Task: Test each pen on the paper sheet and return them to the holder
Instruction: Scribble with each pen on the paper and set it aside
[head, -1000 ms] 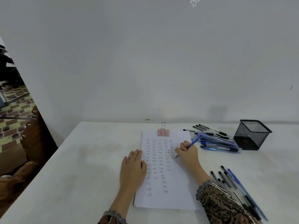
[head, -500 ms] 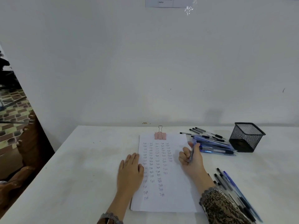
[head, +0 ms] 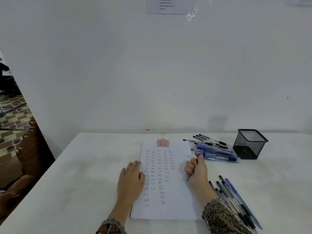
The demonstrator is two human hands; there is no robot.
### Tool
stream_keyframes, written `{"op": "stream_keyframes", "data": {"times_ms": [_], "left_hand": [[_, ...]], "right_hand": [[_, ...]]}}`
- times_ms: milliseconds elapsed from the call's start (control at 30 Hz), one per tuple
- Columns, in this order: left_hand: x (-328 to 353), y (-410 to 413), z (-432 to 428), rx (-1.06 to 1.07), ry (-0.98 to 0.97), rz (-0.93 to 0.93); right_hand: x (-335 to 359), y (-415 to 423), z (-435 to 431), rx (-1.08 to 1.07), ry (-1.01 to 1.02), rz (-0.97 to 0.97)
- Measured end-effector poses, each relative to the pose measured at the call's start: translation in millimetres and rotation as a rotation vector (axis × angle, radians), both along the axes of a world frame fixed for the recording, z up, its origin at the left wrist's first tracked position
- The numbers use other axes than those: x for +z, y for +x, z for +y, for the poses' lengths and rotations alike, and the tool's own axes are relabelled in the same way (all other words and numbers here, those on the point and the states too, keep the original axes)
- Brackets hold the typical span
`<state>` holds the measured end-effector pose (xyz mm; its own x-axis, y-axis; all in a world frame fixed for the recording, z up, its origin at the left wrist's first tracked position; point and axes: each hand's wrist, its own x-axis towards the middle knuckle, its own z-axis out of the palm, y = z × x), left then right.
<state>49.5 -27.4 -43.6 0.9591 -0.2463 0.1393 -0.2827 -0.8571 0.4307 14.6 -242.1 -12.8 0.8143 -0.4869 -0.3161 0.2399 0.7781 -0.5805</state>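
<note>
A white paper sheet (head: 175, 200) covered with rows of small handwritten words lies on the white table, held at its top by a pink binder clip (head: 163, 142). My left hand (head: 131, 178) rests flat on the sheet's left edge. My right hand (head: 196, 170) grips a blue pen (head: 200, 152) in a closed fist over the sheet's right edge, thumb on the pen's upper end, tip pointing down. A black mesh holder (head: 249, 144) stands at the back right, with nothing showing above its rim.
A pile of blue and black pens (head: 214, 152) lies between the sheet and the holder. Several more pens (head: 234, 198) lie near the front right by my patterned sleeve. The white table (head: 84, 174) meets a white wall; a carved wooden chair (head: 28, 159) stands left.
My right hand stopped writing, lifted the pen tip from the paper and turned the pen upright in a fist. The left hand stayed flat on the sheet.
</note>
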Motion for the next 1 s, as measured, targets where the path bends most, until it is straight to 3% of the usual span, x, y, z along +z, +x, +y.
{"op": "stream_keyframes", "data": {"times_ms": [67, 233, 267, 400, 700, 767, 933, 1000], "left_hand": [[0.0, -0.5, 0.2, 0.003, -0.009, -0.004], [-0.7, -0.2, -0.3, 0.004, -0.002, -0.010], [-0.5, -0.4, -0.7, 0.004, -0.001, -0.010], [0.1, -1.2, -1.1, 0.007, -0.008, -0.016], [-1.2, -0.3, -1.3, 0.012, -0.009, -0.029], [-0.5, -0.9, -1.6, 0.015, -0.006, -0.032], [1.1, -1.2, -2.2, 0.019, -0.001, -0.021], [1.9, -1.7, -2.8, 0.024, -0.010, -0.020]], "right_hand": [[14.3, -11.8, -12.0, 0.004, -0.194, 0.085], [36.7, -58.9, -71.9, 0.049, -1.390, 0.702], [33.8, -67.9, -85.0, 0.079, -1.516, 0.819], [12.0, -92.8, -113.5, 0.298, -1.596, 1.120], [7.1, -96.9, -129.9, 0.489, -1.697, 1.155], [16.1, -79.5, -135.0, 0.417, -1.799, 1.124], [29.6, -23.2, -124.5, 0.383, -2.149, 0.819], [24.0, -13.3, -121.5, 0.401, -2.256, 0.812]]}}
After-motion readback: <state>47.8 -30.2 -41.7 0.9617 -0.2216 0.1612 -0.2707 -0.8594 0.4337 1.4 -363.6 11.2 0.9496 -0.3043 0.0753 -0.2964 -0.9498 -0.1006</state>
